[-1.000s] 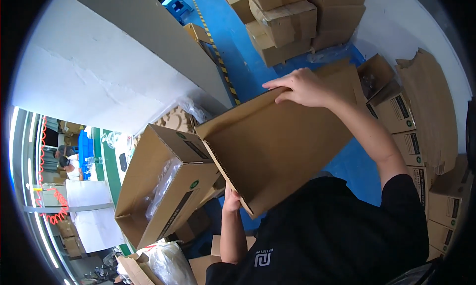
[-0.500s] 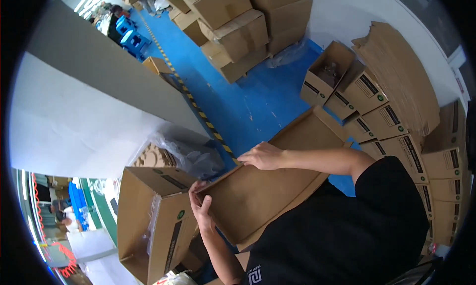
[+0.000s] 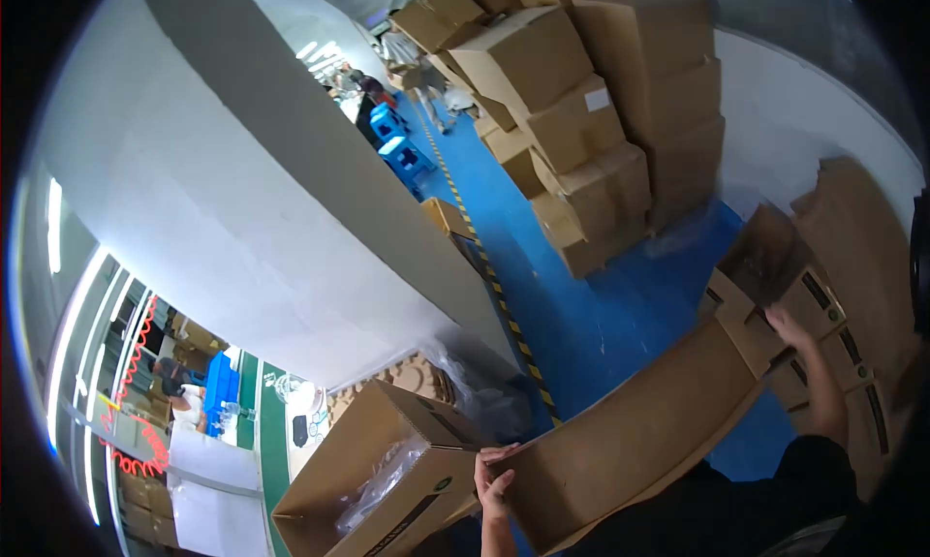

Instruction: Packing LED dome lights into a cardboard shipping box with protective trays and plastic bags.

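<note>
A long, shallow, open cardboard box [image 3: 620, 431] stretches in front of me, its inside facing up and bare. My left hand [image 3: 494, 483] grips its left end, the thumb over the rim and the fingers along the outer side. At the opposite end my right hand [image 3: 792, 328] is closed at the end wall [image 3: 744, 342], slightly blurred. Just left of my left hand stands an open carton [image 3: 426, 494] with clear plastic wrap [image 3: 383, 484] inside.
Large cartons [image 3: 581, 121] are stacked on the blue floor [image 3: 572, 315] ahead. Labelled boxes [image 3: 852, 349] and flat cardboard sheets [image 3: 862, 228] stand at right. A white wall [image 3: 242, 218] rises at left, with moulded brown trays [image 3: 407, 378] at its foot. People work farther off.
My right hand has moved from the long far side of the box to its right end. The view has swung, shifting the scene rightward and down. My left hand keeps its grip.
</note>
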Action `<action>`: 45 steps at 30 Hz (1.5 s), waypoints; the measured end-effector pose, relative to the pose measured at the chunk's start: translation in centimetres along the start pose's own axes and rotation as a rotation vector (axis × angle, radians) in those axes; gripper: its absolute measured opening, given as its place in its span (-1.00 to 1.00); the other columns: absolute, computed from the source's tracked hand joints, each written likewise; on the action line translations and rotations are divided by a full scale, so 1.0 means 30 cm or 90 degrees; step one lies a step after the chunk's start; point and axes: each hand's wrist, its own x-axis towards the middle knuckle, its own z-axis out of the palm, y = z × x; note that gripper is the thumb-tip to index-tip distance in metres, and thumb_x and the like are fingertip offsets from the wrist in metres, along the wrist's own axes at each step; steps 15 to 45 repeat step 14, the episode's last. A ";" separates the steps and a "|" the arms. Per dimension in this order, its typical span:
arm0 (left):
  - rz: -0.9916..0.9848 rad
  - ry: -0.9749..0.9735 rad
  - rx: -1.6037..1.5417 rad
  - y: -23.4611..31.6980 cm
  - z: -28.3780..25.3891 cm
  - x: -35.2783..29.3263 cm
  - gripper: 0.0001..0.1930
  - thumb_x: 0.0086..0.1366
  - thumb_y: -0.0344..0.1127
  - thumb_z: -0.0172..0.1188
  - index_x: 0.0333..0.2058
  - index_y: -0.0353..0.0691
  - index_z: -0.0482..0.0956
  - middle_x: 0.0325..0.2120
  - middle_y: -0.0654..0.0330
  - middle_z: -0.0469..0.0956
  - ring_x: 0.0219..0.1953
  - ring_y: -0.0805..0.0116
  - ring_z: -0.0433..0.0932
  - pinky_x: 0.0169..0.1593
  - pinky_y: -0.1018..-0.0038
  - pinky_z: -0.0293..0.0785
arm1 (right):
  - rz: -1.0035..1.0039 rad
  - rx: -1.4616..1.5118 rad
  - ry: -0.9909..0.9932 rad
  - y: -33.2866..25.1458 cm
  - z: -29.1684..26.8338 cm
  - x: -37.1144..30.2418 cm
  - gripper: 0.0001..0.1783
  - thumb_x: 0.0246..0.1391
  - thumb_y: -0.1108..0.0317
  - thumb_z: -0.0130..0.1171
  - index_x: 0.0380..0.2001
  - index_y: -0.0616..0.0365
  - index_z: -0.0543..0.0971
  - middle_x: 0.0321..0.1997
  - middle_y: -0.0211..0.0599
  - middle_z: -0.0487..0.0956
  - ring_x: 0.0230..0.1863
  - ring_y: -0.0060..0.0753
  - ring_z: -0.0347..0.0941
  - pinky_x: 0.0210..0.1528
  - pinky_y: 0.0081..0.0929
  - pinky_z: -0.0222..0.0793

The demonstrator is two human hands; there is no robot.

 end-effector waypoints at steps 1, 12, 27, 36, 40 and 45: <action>-0.001 0.015 0.015 -0.012 -0.007 -0.019 -0.64 -0.02 -0.54 0.18 -0.17 -0.32 0.42 -0.19 0.05 0.45 0.09 -0.03 0.48 0.23 0.12 0.30 | 0.095 0.094 -0.131 -0.051 0.057 -0.040 -0.07 0.25 -0.31 -0.13 0.43 0.14 0.00 0.48 -0.07 0.09 0.43 0.00 0.06 0.33 -0.02 0.15; -0.087 0.235 0.017 -0.136 -0.077 -0.115 -0.67 0.12 -0.47 0.18 -0.10 -0.27 0.44 -0.18 0.10 0.54 0.00 0.24 0.47 0.17 0.37 0.28 | -0.120 0.708 -0.020 -0.170 0.299 -0.267 -0.23 0.27 -0.33 -0.18 0.27 0.05 0.33 0.29 -0.26 0.37 0.29 -0.23 0.25 0.27 -0.15 0.14; -0.115 0.261 -0.011 -0.154 -0.062 -0.132 -0.68 0.14 -0.45 0.18 -0.10 -0.26 0.44 -0.19 0.11 0.54 0.00 0.26 0.47 0.18 0.38 0.27 | -0.117 0.883 0.097 -0.151 0.374 -0.226 -0.44 0.31 -0.26 -0.16 0.06 -0.08 0.46 0.07 -0.33 0.49 0.17 -0.30 0.34 0.25 -0.14 0.22; -0.115 0.261 -0.011 -0.154 -0.062 -0.132 -0.68 0.14 -0.45 0.18 -0.10 -0.26 0.44 -0.19 0.11 0.54 0.00 0.26 0.47 0.18 0.38 0.27 | -0.117 0.883 0.097 -0.151 0.374 -0.226 -0.44 0.31 -0.26 -0.16 0.06 -0.08 0.46 0.07 -0.33 0.49 0.17 -0.30 0.34 0.25 -0.14 0.22; -0.115 0.261 -0.011 -0.154 -0.062 -0.132 -0.68 0.14 -0.45 0.18 -0.10 -0.26 0.44 -0.19 0.11 0.54 0.00 0.26 0.47 0.18 0.38 0.27 | -0.117 0.883 0.097 -0.151 0.374 -0.226 -0.44 0.31 -0.26 -0.16 0.06 -0.08 0.46 0.07 -0.33 0.49 0.17 -0.30 0.34 0.25 -0.14 0.22; -0.115 0.261 -0.011 -0.154 -0.062 -0.132 -0.68 0.14 -0.45 0.18 -0.10 -0.26 0.44 -0.19 0.11 0.54 0.00 0.26 0.47 0.18 0.38 0.27 | -0.117 0.883 0.097 -0.151 0.374 -0.226 -0.44 0.31 -0.26 -0.16 0.06 -0.08 0.46 0.07 -0.33 0.49 0.17 -0.30 0.34 0.25 -0.14 0.22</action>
